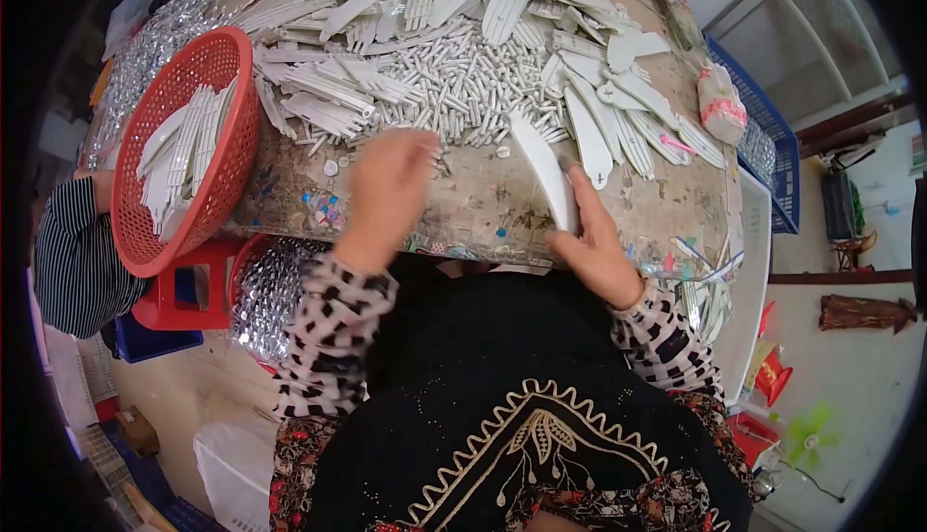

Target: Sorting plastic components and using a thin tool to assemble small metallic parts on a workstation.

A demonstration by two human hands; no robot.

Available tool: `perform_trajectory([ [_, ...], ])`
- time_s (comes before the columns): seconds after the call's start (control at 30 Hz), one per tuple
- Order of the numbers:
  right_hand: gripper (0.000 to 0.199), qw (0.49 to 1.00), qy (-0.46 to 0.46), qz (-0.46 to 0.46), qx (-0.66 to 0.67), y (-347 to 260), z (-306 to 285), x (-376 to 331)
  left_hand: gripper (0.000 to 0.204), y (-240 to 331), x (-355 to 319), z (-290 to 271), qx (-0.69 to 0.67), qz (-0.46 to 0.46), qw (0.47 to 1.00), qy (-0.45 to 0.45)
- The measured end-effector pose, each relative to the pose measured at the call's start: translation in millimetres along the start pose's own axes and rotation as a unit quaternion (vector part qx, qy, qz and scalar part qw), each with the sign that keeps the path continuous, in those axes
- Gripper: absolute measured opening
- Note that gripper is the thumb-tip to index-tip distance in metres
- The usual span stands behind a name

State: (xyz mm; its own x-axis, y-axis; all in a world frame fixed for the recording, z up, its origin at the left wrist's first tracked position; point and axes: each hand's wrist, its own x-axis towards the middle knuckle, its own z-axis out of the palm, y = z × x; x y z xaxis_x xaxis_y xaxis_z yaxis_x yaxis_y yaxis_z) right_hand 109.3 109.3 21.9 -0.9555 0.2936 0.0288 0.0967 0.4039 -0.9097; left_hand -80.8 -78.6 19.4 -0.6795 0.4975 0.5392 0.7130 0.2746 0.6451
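My right hand is closed round the lower end of a long, curved white plastic piece, tilted over the front of the worktable. My left hand is smeared by motion at the near edge of a heap of small white pegs; its fingers are too blurred to show whether they hold anything. Around the pegs lie many similar flat white pieces, some ribbed. More of these curved blades lie just beyond my right hand.
At the left, a red perforated basket holding white pieces rests tilted near a red stool. Silvery strips fill a container below the table edge. Someone's striped sleeve shows at far left. A blue crate stands at right.
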Motion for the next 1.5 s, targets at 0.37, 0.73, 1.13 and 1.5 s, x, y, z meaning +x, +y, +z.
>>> perform_trajectory([
  [0.37, 0.074, 0.974, -0.032, 0.130, 0.182, -3.7, -2.6, -22.9, 0.019, -104.4, 89.5, -76.6, 0.374, 0.236, 0.875, -0.194],
  [0.73, 0.060, 0.930, -0.010, 0.119, 0.347, -21.3, -10.3, -15.6, 0.020, 17.7, 84.0, -58.9, -0.419, -0.074, 0.905, -0.018],
  [1.13, 0.064, 0.993, -0.015, -0.072, 0.089, -39.3, -1.7, -15.0, 0.044, 60.2, 7.9, 28.8, -0.770, -0.316, 0.528, -0.169],
  [1.5, 0.062, 0.987, 0.012, -0.157, -0.044, -36.6, 8.6, -18.7, 0.052, 59.7, -5.2, 26.0, -0.678, -0.247, 0.670, -0.174],
])
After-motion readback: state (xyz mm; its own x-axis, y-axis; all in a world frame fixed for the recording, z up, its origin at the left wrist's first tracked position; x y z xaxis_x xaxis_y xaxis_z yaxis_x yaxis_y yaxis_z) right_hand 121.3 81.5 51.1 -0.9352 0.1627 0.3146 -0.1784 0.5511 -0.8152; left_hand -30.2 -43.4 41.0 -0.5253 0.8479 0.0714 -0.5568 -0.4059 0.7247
